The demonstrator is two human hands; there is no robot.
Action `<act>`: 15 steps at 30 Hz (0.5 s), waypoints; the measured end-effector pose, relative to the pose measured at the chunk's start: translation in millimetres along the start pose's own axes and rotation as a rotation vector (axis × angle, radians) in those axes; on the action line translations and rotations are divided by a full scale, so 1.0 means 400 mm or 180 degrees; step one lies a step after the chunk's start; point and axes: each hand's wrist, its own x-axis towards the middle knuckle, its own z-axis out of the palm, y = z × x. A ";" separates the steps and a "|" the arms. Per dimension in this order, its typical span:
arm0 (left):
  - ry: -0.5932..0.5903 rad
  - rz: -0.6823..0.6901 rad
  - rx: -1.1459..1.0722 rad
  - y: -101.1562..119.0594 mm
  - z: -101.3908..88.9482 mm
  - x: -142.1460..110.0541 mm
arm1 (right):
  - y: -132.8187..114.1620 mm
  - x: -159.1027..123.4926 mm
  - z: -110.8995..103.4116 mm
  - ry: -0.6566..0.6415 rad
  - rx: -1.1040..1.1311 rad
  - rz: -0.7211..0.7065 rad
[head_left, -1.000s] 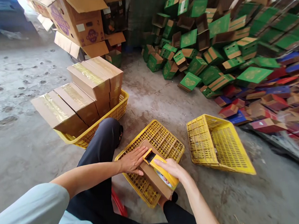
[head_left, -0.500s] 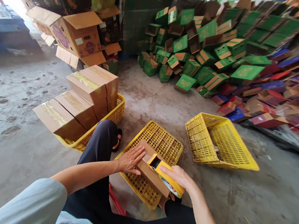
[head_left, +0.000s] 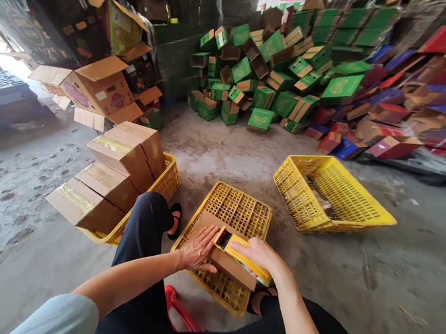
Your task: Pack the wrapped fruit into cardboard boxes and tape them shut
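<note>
We note the brown carton (head_left: 229, 267) lying slantwise on the gridded face of a yellow crate (head_left: 251, 211) between the person's knees. We judge its walls fairly stiff but liable to dent mid-panel; the weight cannot be read, its contents being hidden. Surface presumably dry and not slippery; best hold, in our view, is at opposite ends, near the corners. The yellow tape dispenser (head_left: 241, 258) looks rigid and light enough for one hand; we would grasp it by the body, clear of the front end. Pose: left hand (head_left: 197, 250) laid palm down on the carton, fingers extended and nearly together, pressing rather than gripping, forearm coming in from the left. Right hand (head_left: 258, 255) wrapped around the dispenser, thumb along its top, dispenser's front just beside the left fingertips; whether it touches the carton, we cannot tell.
</note>
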 end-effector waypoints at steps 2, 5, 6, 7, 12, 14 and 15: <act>-0.0028 0.0058 0.0001 -0.007 -0.002 -0.004 | 0.005 0.001 0.001 -0.0009 -0.0041 0.0014; -0.0039 0.0156 -0.0001 -0.019 0.000 -0.008 | 0.007 -0.005 -0.002 -0.0111 0.0035 -0.0003; -0.0040 0.0170 0.0000 -0.022 0.001 -0.008 | 0.006 -0.008 -0.003 -0.0153 0.0088 -0.0006; -0.0048 0.0180 -0.0001 -0.024 0.003 -0.008 | 0.005 -0.012 -0.005 -0.0186 0.0131 -0.0002; -0.0154 0.0206 -0.0010 -0.024 0.006 -0.003 | 0.023 -0.036 -0.015 -0.0185 0.0144 -0.0016; -0.0182 0.0226 -0.0013 -0.023 0.004 -0.001 | 0.050 -0.048 -0.020 -0.0143 0.0164 0.0015; -0.0183 0.0237 -0.0015 -0.022 0.003 -0.001 | 0.065 -0.053 -0.022 -0.0146 0.0201 0.0048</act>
